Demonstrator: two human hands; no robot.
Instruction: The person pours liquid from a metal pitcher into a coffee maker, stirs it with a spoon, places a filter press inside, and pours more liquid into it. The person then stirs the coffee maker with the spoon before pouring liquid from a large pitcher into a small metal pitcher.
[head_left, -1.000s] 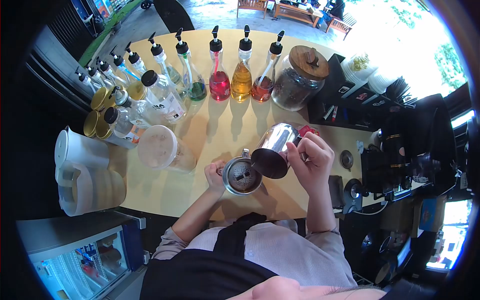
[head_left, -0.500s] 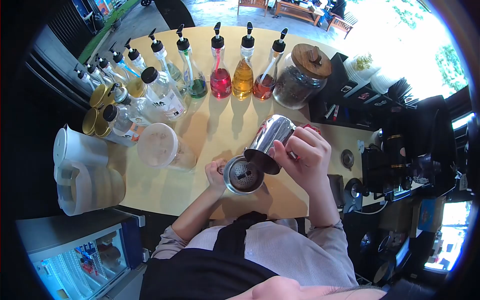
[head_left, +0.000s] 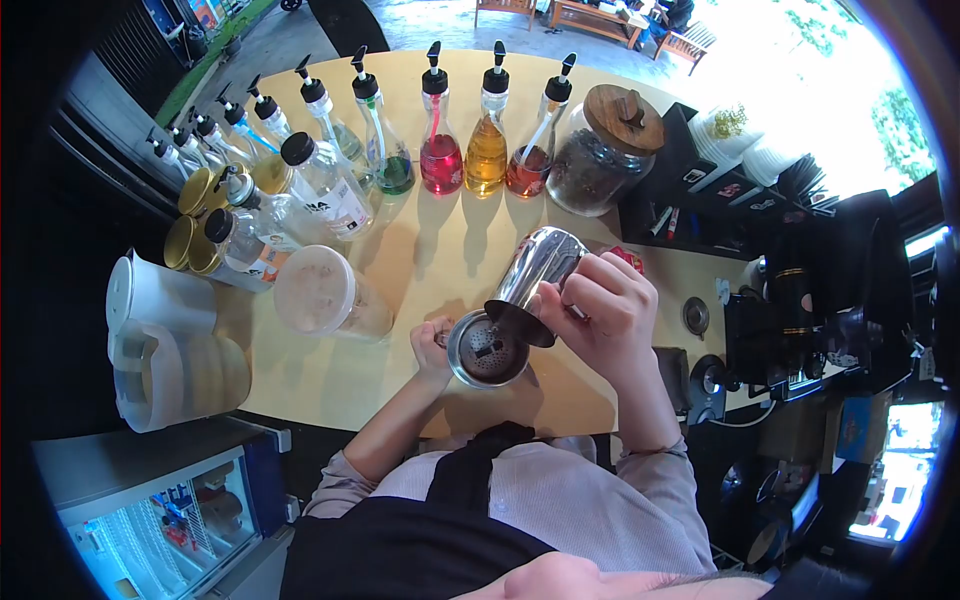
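- Metal pitcher (head_left: 530, 275) is held above the wooden surface (head_left: 410, 265), toward the middle of its near edge; it is tilted, its rim lowered to the near left.
- The black organiser (head_left: 663, 170) is set at the surface's far right; its white stickers are too small to be read.
- A jar (head_left: 595, 170) with a wooden lid is stood beside it, by the far edge.
- A lidded tub (head_left: 320, 290) is placed toward the left edge.
- Beyond the tub, a clear bottle (head_left: 325, 185) is labelled in dark letters; only "NA" can be read.
- On another bottle, the orange-and-white label (head_left: 267, 268) cannot be read.
- The pitcher's handle side is gripped by the right hand (head_left: 608, 300), fingers curled tight.
- The metal cup (head_left: 505, 370) is held beneath the pitcher's rim; whether they touch cannot be told.
- The cup's handle is closed upon by the left hand (head_left: 430, 345).
- A perforated disc (head_left: 474, 356) is seen inside the cup.
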